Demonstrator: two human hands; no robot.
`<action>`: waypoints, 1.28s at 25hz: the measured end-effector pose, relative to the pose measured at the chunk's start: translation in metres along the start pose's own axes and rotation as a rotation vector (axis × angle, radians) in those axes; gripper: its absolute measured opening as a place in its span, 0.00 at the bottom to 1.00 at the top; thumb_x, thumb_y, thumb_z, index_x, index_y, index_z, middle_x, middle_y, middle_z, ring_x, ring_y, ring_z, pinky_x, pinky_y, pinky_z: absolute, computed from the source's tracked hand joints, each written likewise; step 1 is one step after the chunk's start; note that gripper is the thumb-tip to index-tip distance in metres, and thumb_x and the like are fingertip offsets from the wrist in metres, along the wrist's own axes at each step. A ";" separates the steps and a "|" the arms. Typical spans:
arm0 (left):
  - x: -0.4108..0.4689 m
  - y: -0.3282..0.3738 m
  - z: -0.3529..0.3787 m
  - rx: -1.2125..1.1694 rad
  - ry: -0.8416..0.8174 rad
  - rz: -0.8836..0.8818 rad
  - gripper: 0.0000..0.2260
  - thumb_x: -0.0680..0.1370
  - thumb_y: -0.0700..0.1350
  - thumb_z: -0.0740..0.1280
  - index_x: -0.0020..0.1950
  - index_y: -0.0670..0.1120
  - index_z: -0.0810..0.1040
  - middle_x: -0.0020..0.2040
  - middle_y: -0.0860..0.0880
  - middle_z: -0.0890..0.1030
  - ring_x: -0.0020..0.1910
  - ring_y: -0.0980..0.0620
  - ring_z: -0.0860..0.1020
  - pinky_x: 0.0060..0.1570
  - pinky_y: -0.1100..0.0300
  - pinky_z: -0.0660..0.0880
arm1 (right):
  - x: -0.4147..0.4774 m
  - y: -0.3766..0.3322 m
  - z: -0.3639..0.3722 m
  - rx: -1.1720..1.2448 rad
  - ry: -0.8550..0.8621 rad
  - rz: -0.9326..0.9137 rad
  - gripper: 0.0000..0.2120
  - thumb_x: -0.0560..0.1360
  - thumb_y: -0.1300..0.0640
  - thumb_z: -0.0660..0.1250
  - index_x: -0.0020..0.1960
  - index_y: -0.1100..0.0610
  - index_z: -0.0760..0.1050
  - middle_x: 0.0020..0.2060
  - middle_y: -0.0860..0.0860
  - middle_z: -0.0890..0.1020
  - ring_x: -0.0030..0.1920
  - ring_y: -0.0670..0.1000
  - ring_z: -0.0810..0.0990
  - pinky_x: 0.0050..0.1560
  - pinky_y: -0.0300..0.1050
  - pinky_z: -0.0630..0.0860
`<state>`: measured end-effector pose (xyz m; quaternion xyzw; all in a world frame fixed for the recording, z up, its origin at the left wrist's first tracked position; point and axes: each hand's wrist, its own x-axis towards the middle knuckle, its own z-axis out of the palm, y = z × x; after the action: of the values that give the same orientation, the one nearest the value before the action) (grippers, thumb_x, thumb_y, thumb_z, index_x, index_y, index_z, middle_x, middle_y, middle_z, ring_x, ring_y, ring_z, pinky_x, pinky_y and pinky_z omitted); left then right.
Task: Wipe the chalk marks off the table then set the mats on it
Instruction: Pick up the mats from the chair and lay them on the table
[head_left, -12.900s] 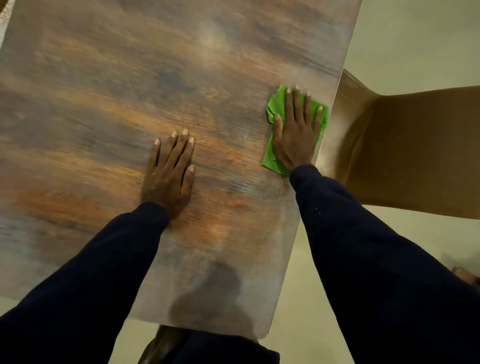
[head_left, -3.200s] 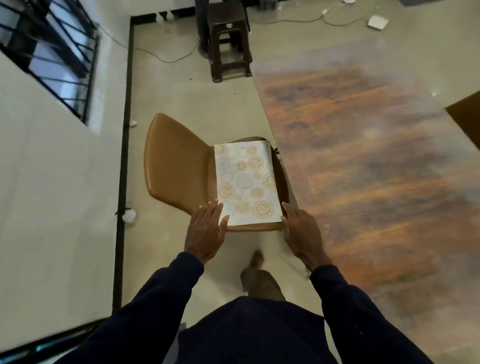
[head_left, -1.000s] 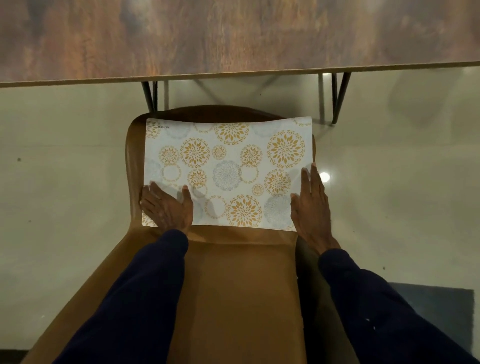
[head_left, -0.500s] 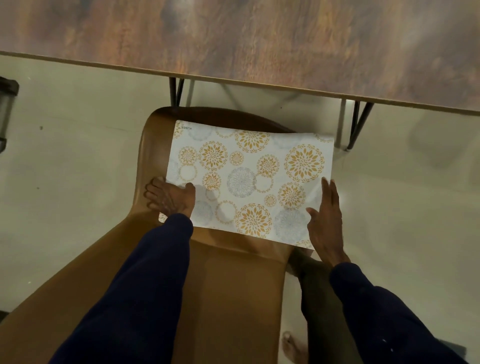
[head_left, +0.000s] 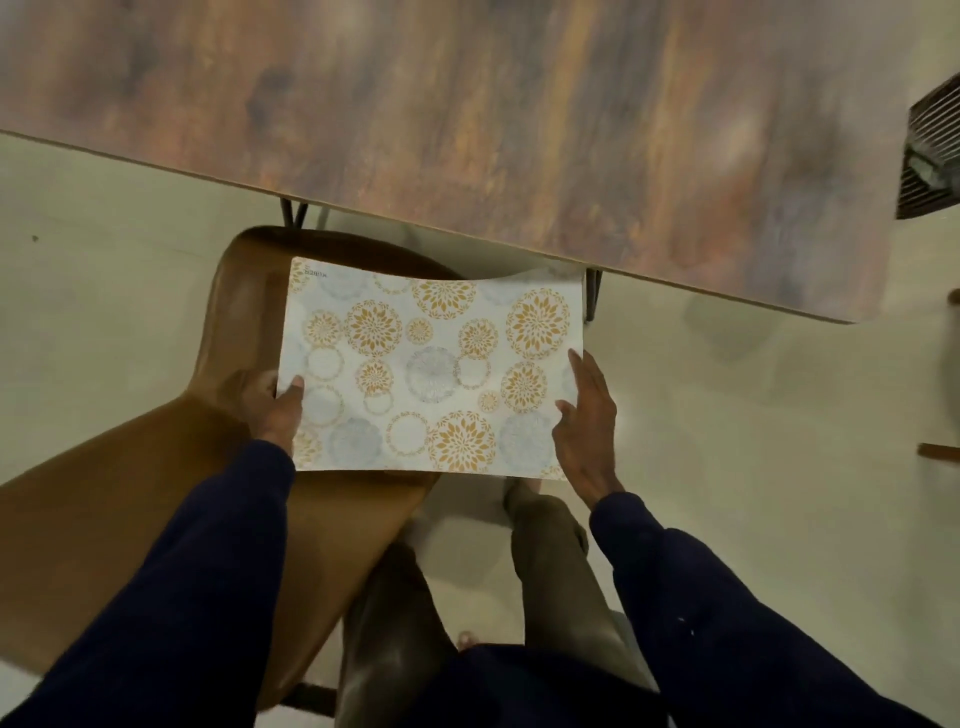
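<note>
Patterned mat (head_left: 431, 369) held between both hands, over the brown chair (head_left: 156, 467) seat, just short of the worktop (head_left: 467, 104) edge. Left hand (head_left: 270, 405) grip pinches its left edge, thumb on top. Right hand (head_left: 587, 431) grip clasps its right edge.

We reach forward with both arms in dark sleeves (head_left: 171, 587). Our left hand (head_left: 270, 402) pinches the mat (head_left: 431, 369) at its left edge, thumb on top; our right hand (head_left: 587, 431) grips its right edge.
</note>
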<state>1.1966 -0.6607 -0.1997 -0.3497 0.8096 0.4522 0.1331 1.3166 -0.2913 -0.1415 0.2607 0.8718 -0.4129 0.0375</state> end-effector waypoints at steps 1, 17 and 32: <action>-0.018 0.012 -0.006 -0.038 -0.010 -0.019 0.02 0.84 0.40 0.70 0.55 0.42 0.79 0.51 0.44 0.80 0.49 0.46 0.78 0.53 0.49 0.77 | -0.005 -0.004 -0.017 0.005 0.007 -0.008 0.34 0.79 0.76 0.67 0.82 0.60 0.66 0.81 0.56 0.68 0.79 0.48 0.65 0.74 0.29 0.60; -0.204 0.147 -0.042 -0.273 -0.043 0.036 0.07 0.84 0.38 0.70 0.62 0.43 0.80 0.55 0.43 0.84 0.53 0.42 0.82 0.57 0.44 0.80 | -0.023 -0.065 -0.225 0.119 0.190 -0.099 0.30 0.75 0.81 0.67 0.73 0.61 0.76 0.67 0.53 0.77 0.66 0.49 0.75 0.57 0.21 0.68; -0.287 0.255 0.192 -0.395 0.145 -0.027 0.14 0.84 0.32 0.64 0.67 0.41 0.81 0.59 0.45 0.84 0.56 0.44 0.83 0.52 0.54 0.79 | 0.201 0.002 -0.364 -0.109 0.038 -0.311 0.31 0.74 0.82 0.62 0.75 0.64 0.73 0.70 0.61 0.75 0.68 0.58 0.75 0.54 0.16 0.62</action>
<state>1.2088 -0.2862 0.0095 -0.4116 0.7079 0.5739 0.0093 1.1993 0.0638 0.0399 0.1279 0.9233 -0.3610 -0.0293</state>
